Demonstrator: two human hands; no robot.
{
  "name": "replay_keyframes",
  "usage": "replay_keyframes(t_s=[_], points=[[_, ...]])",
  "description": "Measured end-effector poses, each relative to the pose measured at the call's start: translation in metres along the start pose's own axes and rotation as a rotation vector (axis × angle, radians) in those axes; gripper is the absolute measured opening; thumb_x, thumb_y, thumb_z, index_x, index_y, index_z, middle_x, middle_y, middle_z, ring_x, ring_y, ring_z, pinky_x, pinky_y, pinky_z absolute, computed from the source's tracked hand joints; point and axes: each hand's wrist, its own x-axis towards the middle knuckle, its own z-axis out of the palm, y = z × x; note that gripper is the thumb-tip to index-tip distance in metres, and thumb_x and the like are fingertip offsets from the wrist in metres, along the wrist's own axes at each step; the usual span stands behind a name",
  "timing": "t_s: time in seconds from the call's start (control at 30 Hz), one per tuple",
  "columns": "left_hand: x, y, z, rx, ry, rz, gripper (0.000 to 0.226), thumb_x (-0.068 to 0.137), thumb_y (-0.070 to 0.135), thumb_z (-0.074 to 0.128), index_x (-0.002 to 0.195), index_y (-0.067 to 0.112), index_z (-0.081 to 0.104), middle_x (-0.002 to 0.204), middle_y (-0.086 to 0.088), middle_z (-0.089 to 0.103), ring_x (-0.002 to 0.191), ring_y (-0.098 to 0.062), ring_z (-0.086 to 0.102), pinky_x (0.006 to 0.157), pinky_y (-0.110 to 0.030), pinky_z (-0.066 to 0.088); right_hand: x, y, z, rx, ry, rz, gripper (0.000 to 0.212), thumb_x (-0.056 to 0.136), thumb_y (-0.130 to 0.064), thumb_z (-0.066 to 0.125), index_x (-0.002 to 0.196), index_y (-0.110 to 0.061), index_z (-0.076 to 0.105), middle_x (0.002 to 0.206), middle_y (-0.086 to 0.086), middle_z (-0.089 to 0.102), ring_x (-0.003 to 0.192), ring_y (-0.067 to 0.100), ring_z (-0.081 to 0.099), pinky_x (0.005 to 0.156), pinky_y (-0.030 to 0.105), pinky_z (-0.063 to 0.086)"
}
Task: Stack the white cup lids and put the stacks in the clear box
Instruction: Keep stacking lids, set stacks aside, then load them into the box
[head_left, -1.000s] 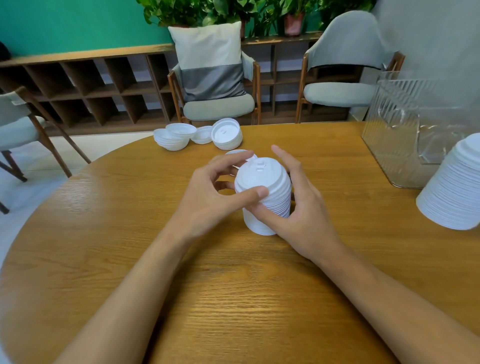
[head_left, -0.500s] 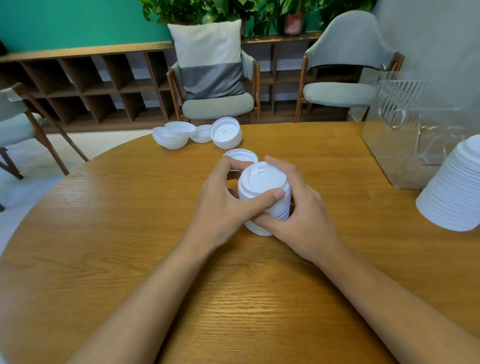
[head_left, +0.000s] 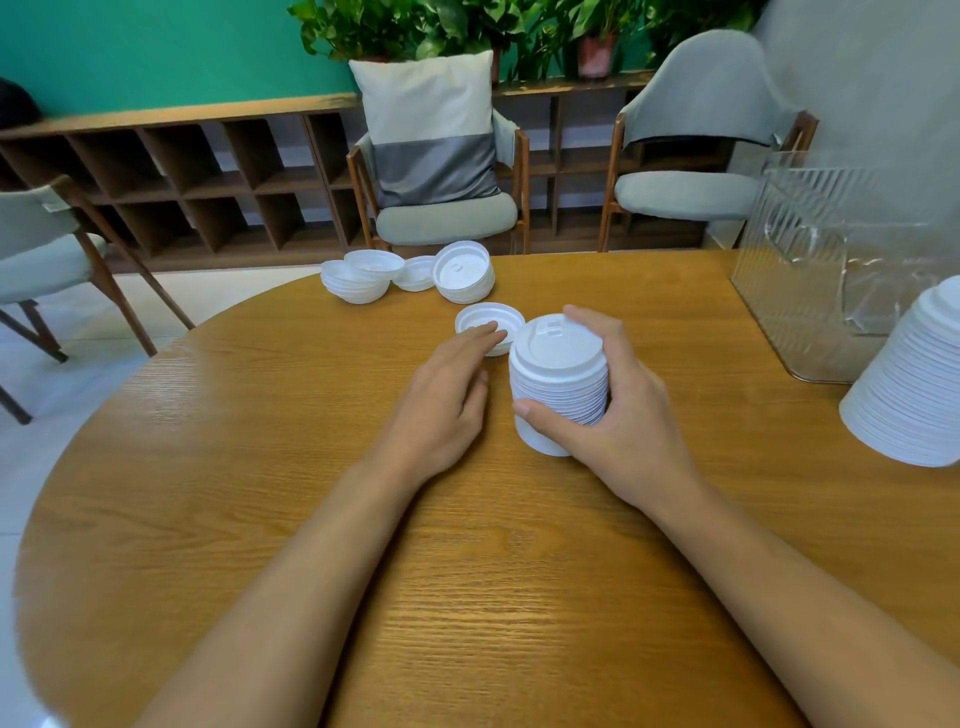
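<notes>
A round wooden table (head_left: 260, 467) has a tall stack of white lids (head_left: 558, 384) standing in the middle. One loose lid (head_left: 493, 314) lies open side up just past it, toward 11 o'clock. Small piles of lids (head_left: 410, 273) sit near the far edge at 12 o'clock. The clear box (head_left: 810, 291) stands at 2 o'clock. A big stack (head_left: 914, 384) leans at 3 o'clock.

Our left hand (head_left: 441, 400) lets go of the lid stack (head_left: 558, 382) and reaches out flat, fingertips now on the loose lid (head_left: 485, 325) behind it; our right hand (head_left: 618, 415) alone grips the stack.
</notes>
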Motion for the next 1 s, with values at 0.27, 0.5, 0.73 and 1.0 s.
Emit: replay_keyframes(t_s=[0.27, 0.5, 0.73, 1.0], points=[[0.003, 0.004, -0.002, 0.142, 0.068, -0.082, 0.038, 0.101, 0.022, 0.064, 0.139, 0.021, 0.061, 0.127, 0.004, 0.065, 0.115, -0.017, 0.063, 0.09, -0.043, 0.055, 0.0, 0.003, 0.001, -0.001, 0.008, 0.015, 0.084, 0.076, -0.048, 0.09, 0.144, -0.041, 0.042, 0.132, -0.032, 0.052, 0.122, -0.011, 0.05, 0.096, 0.006, 0.04], [0.004, 0.01, -0.013, 0.227, 0.199, -0.036, 0.006, 0.093, 0.021, 0.078, 0.097, 0.018, 0.075, 0.095, 0.007, 0.073, 0.089, -0.015, 0.066, 0.069, -0.03, 0.046, 0.001, 0.002, 0.001, -0.012, 0.001, 0.037, 0.085, 0.075, -0.051, 0.089, 0.144, -0.045, 0.039, 0.133, -0.025, 0.053, 0.123, -0.005, 0.052, 0.098, 0.013, 0.043], [0.002, 0.016, -0.02, -0.044, 0.275, -0.173, 0.022, 0.083, 0.026, 0.089, 0.083, 0.019, 0.068, 0.082, 0.01, 0.069, 0.079, -0.008, 0.064, 0.074, -0.026, 0.05, 0.0, 0.001, 0.001, -0.009, 0.006, 0.048, 0.084, 0.075, -0.051, 0.089, 0.144, -0.046, 0.04, 0.13, -0.031, 0.052, 0.122, -0.01, 0.05, 0.096, 0.009, 0.041], [0.002, 0.043, -0.04, -0.625, 0.369, -0.37, 0.019, 0.1, 0.02, 0.07, 0.118, 0.017, 0.077, 0.108, 0.005, 0.079, 0.101, -0.015, 0.075, 0.089, -0.037, 0.063, -0.001, -0.005, 0.001, 0.027, 0.015, 0.052, 0.08, 0.076, -0.069, 0.072, 0.145, -0.041, 0.042, 0.138, -0.018, 0.052, 0.126, -0.007, 0.048, 0.095, 0.004, 0.037]])
